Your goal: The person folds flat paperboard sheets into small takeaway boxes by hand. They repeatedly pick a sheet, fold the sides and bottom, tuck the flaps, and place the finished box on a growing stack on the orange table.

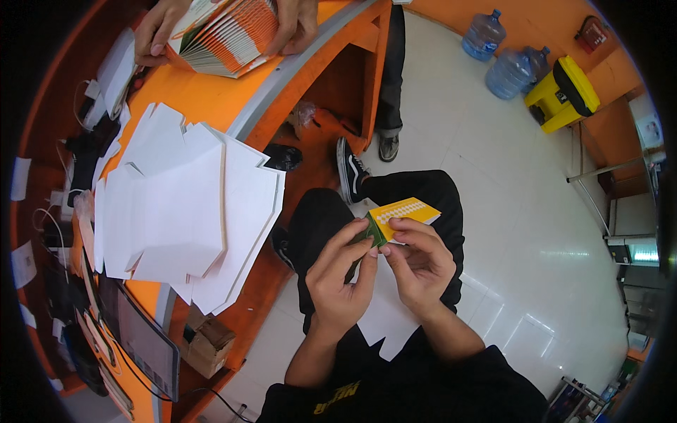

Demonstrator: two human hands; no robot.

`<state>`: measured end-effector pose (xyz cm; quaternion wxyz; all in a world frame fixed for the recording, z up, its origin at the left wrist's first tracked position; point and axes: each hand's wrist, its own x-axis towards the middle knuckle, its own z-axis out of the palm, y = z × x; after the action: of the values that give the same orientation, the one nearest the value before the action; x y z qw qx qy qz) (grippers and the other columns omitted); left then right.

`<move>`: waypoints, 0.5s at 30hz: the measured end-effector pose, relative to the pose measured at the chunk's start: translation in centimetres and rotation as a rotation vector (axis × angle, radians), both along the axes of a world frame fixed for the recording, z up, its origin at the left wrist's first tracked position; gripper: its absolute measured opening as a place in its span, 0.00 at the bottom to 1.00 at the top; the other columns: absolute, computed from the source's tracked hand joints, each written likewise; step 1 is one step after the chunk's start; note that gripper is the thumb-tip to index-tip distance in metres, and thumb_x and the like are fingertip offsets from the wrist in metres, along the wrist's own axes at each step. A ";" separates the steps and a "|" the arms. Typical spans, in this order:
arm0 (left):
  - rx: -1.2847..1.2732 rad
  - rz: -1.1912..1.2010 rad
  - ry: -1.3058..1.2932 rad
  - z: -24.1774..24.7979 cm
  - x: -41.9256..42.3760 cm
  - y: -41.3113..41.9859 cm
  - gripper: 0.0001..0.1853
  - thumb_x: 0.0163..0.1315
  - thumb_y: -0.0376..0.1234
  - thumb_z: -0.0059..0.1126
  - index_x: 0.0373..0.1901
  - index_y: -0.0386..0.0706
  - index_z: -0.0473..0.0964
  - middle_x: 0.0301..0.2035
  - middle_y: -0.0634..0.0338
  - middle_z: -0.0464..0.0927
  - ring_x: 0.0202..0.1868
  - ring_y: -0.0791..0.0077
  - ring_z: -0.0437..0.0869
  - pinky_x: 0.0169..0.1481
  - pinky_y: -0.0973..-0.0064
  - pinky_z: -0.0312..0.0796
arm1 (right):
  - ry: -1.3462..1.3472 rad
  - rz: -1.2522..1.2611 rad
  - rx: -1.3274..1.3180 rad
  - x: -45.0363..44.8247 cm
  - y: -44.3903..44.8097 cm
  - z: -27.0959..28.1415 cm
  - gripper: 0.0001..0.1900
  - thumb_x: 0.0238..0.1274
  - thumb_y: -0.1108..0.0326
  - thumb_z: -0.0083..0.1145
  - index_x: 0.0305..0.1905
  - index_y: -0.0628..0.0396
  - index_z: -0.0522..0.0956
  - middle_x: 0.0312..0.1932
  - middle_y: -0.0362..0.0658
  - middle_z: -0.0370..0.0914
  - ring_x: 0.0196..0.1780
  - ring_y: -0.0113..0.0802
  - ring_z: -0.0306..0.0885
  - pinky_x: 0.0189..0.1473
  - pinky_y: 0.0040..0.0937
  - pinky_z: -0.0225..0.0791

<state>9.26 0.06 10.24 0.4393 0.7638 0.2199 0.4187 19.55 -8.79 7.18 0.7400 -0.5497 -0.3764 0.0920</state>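
Above my lap, my left hand (344, 272) and my right hand (423, 261) pinch a folded printed card piece (404, 211) between fingers and thumbs. Its larger panel is yellow with a pattern of white diamonds, and a narrower panel beside it is dark green. My left fingers grip the green part; the right fingers and thumb hold the yellow panel near the crease. A white cut sheet (389, 312) with a notched edge lies on my lap under my hands, partly covered by them.
On the orange desk (211, 106) rests a stack of white die-cut sheets (174, 211). Beyond it, another person's hands (288, 26) hold a row of folded orange-and-white cards (232, 42). A monitor (140, 328) stands nearer me. Water bottles (484, 34) and a yellow bin (563, 95) line the wall.
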 end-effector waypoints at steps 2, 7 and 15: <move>0.153 -0.036 0.090 -0.1 -0.1 0.2 0.06 0.61 0.20 0.67 0.40 0.28 0.83 0.50 0.42 0.85 0.54 0.52 0.89 0.58 0.66 0.80 | 0.012 -0.004 -0.002 0.1 0.0 -0.1 0.15 0.59 0.88 0.66 0.51 0.69 0.81 0.56 0.56 0.80 0.62 0.43 0.82 0.57 0.33 0.84; 0.300 -0.003 0.100 -1.4 -0.5 0.1 0.08 0.57 0.20 0.68 0.39 0.29 0.82 0.48 0.41 0.85 0.51 0.50 0.90 0.54 0.66 0.82 | 0.001 0.071 -0.108 0.1 -0.5 0.0 0.15 0.62 0.87 0.62 0.52 0.67 0.82 0.63 0.59 0.78 0.64 0.45 0.82 0.59 0.36 0.81; 0.316 0.292 0.062 -5.8 -1.7 1.1 0.08 0.58 0.18 0.66 0.35 0.31 0.75 0.41 0.41 0.86 0.40 0.56 0.91 0.44 0.71 0.83 | -0.582 -0.024 -0.177 1.2 -3.3 1.1 0.19 0.52 0.84 0.70 0.50 0.62 0.83 0.51 0.55 0.86 0.56 0.45 0.87 0.59 0.36 0.80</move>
<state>7.57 1.14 4.43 0.2417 0.7958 0.2733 0.4833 20.78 -12.04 8.25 0.5512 -0.6199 -0.5566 -0.0456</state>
